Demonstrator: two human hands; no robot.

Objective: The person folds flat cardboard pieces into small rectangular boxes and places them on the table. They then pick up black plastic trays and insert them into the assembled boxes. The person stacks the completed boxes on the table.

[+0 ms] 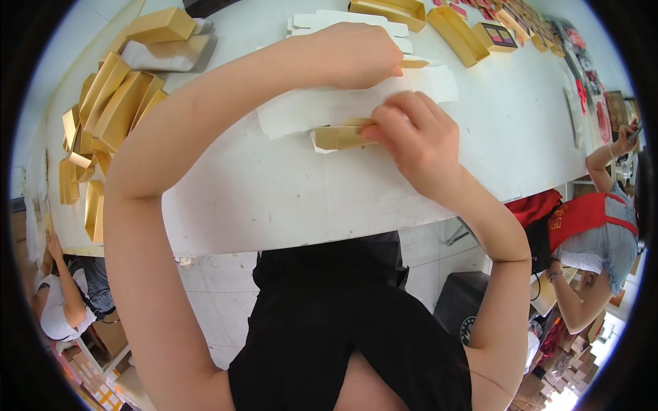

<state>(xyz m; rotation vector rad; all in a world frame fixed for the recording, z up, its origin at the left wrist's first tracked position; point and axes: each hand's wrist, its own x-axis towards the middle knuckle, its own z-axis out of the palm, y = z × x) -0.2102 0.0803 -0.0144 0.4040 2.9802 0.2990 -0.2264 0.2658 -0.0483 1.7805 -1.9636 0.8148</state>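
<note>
A flat cardboard box blank, white on its inner face and gold on the outside, lies on the table in front of me. Along its near edge a gold side is folded up. My right hand pinches that folded edge between thumb and fingers. Over the far edge, my left hand is closed with its fingers curled down beside a short gold strip; my hand hides most of that edge. More white blanks with notched flaps lie just beyond my left hand.
Folded gold boxes are heaped at the left of the white table. Gold trays and a box with dark contents stand at the far right. Other people work at both sides, one wearing a red apron.
</note>
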